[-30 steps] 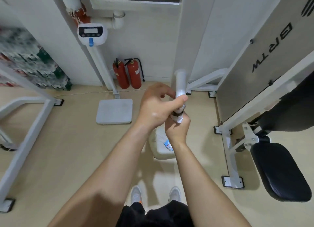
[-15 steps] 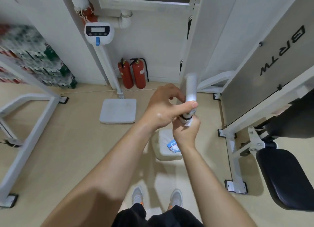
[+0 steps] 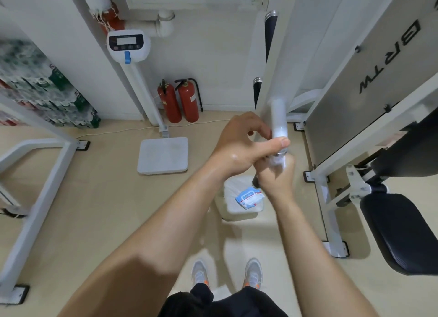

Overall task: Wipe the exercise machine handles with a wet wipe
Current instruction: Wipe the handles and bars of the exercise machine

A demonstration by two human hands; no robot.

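The right hand (image 3: 276, 176) is gripping the wet wipe (image 3: 277, 162), fist closed around the handle (image 3: 256, 182), whose dark end is poking out below. The left hand (image 3: 244, 146), touching it from above, is clasping the white bar (image 3: 279, 117), thumb lying across. The handle is running up and away from the person, so the wipe is probably going to slide along that axis.

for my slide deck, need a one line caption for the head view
Left hand grips the handle while right hand holds a wipe on it just below.
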